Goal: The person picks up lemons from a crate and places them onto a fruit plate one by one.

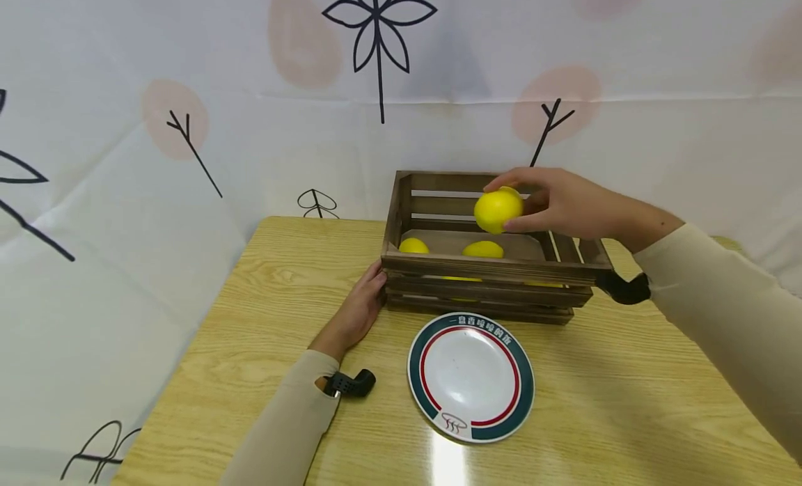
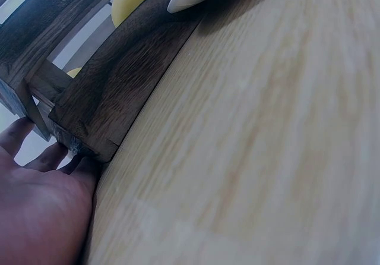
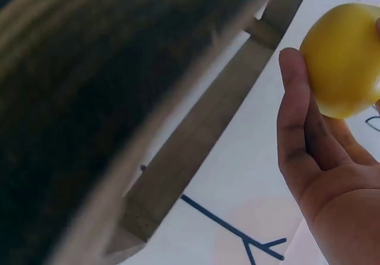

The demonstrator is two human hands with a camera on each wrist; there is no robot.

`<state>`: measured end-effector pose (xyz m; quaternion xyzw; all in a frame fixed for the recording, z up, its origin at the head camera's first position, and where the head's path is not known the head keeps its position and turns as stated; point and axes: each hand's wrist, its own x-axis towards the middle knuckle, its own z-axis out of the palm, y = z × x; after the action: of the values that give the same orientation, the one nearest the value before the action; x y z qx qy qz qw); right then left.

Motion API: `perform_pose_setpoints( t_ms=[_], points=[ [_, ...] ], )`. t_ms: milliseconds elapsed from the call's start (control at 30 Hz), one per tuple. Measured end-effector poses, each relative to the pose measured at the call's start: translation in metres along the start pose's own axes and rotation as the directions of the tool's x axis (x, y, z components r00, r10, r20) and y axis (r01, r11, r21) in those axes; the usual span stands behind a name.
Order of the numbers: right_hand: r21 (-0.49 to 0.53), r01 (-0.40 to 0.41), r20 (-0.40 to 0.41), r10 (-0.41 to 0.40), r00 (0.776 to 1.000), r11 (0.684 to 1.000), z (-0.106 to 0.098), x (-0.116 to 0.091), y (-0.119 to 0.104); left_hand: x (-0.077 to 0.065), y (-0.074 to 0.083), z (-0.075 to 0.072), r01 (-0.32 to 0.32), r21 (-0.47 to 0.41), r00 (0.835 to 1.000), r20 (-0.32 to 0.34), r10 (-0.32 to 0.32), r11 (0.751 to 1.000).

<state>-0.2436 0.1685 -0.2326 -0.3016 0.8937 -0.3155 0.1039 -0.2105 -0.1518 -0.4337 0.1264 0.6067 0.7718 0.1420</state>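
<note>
My right hand (image 1: 560, 202) holds a yellow lemon (image 1: 498, 211) between thumb and fingertips, above the inside of a dark wooden slatted crate (image 1: 476, 264). In the right wrist view the fingers (image 3: 294, 104) bend up around the smooth lemon (image 3: 341, 63). Inside the crate lie more lemons, one at the left (image 1: 413, 246) and one near the middle (image 1: 483, 249); others show partly through the front slats. My left hand (image 1: 358, 306) rests at the crate's left front corner, its fingertips against the crate's end (image 2: 89, 143) in the left wrist view.
A round white plate (image 1: 470, 371) with a green rim and red ring lies on the wooden table (image 1: 263, 319) just in front of the crate. Behind the table hangs a pale cloth (image 1: 464, 138) with plant drawings.
</note>
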Motion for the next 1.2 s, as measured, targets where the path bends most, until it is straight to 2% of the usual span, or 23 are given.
perform_pose_setpoints(
  t_ms=[133, 267, 367, 467, 667, 867, 1033, 1200],
  points=[
    [0.021, 0.040, -0.036, -0.039, 0.999, 0.999, 0.007, -0.007, 0.000, 0.001, -0.001, -0.001, -0.014, 0.013, 1.000, 0.013, 0.014, 1.000],
    [0.047, 0.058, -0.055, -0.056, 0.997, 0.997, 0.015, -0.015, -0.001, 0.002, -0.001, 0.000, 0.000, -0.008, 1.000, 0.001, 0.000, 1.000],
    [0.019, 0.057, -0.078, -0.055, 0.995, 0.998, 0.021, -0.020, -0.002, 0.002, 0.001, 0.001, 0.005, -0.022, 1.000, -0.002, -0.005, 1.000],
    [-0.023, 0.086, -0.109, -0.088, 0.990, 0.996, 0.026, -0.026, -0.003, 0.002, 0.002, 0.002, 0.009, -0.028, 1.000, 0.002, -0.009, 1.000],
    [-0.021, 0.179, -0.148, -0.180, 0.972, 0.984, 0.038, -0.035, -0.006, 0.002, 0.001, 0.002, 0.018, -0.010, 1.000, -0.010, -0.018, 1.000],
    [0.008, 0.306, -0.168, -0.301, 0.939, 0.952, 0.051, -0.042, -0.011, 0.000, 0.001, 0.001, 0.016, -0.009, 1.000, -0.025, -0.016, 1.000],
    [0.053, 0.366, -0.173, -0.353, 0.920, 0.929, 0.063, -0.047, -0.013, 0.001, 0.001, 0.001, 0.007, -0.027, 1.000, -0.020, -0.008, 1.000],
    [0.122, 0.345, -0.162, -0.324, 0.932, 0.931, 0.079, -0.050, -0.011, 0.002, 0.000, 0.000, 0.002, -0.025, 1.000, -0.012, -0.002, 1.000]
  ],
)
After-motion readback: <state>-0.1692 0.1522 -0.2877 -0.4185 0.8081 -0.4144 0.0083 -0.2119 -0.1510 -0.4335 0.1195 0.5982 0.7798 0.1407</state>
